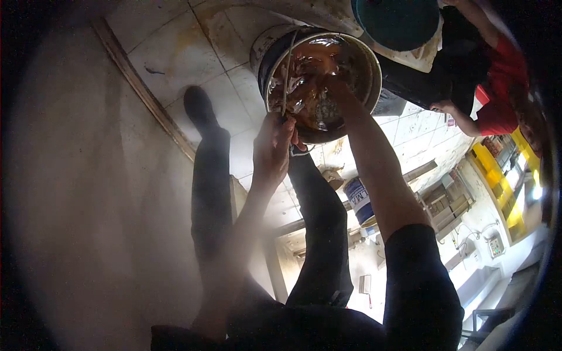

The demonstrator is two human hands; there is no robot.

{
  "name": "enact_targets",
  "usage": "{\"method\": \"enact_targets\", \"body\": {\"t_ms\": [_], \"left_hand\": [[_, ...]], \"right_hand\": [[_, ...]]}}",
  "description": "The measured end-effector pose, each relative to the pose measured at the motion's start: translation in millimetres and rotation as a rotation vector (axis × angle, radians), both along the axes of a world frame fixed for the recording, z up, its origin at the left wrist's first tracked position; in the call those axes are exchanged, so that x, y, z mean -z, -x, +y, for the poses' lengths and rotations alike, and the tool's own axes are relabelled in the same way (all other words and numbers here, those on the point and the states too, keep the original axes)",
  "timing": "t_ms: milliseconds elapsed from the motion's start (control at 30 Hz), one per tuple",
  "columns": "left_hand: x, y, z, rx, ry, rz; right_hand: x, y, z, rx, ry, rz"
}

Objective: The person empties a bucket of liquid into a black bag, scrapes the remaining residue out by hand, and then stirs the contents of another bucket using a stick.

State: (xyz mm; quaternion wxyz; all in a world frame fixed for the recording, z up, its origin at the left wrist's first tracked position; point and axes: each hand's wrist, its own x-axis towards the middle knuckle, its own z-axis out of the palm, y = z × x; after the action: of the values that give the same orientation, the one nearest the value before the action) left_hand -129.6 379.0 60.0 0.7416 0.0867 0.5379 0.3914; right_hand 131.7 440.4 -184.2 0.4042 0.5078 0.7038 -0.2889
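A bucket [375,88] with a pale rim and dark inside wall holds brown liquid [319,55] with pale, reddish pieces in it. My left hand [273,145] grips the near edge of the bucket, beside the end of its thin handle [287,76]. The handle lies across the bucket's mouth. My right hand [338,90] reaches down into the bucket. Its fingers are lost in the liquid and shadow, so I cannot tell what they hold.
A dark green round tub [398,22] stands beyond the bucket, near a person in a red sleeve [499,88]. A blue and white pail [358,199] is behind my right forearm. A wooden strip [140,88] edges the stained tile floor [167,55].
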Motion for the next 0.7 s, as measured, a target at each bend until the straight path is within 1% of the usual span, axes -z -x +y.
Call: {"method": "enact_targets", "body": {"t_ms": [200,267,400,500,567,600,700], "left_hand": [[0.1,-3.1,-2.2,-0.005,-0.074,0.055],[2.7,-1.4,-4.2,0.009,-0.075,0.032],[1.9,0.5,-3.7,-0.012,-0.083,0.027],[3.6,4.3,-2.6,0.031,-0.033,0.070],[3.4,5.6,-2.7,0.015,-0.017,0.049],[6.1,5.1,-5.4,-0.047,-0.040,0.007],[15.5,2.6,-10.5,-0.082,-0.094,0.035]], "right_hand": [[32.2,20.1,-38.8,-0.004,0.034,0.195],[45.4,33.1,-54.1,-0.028,0.056,0.256],[61.2,41.2,-72.0,-0.041,0.065,0.258],[73.9,39.8,-69.8,-0.032,0.035,0.226],[85.4,35.5,-68.1,-0.016,0.019,0.209],[86.6,36.3,-65.1,-0.019,0.010,0.202],[86.9,36.2,-53.4,-0.039,-0.009,0.198]]}}
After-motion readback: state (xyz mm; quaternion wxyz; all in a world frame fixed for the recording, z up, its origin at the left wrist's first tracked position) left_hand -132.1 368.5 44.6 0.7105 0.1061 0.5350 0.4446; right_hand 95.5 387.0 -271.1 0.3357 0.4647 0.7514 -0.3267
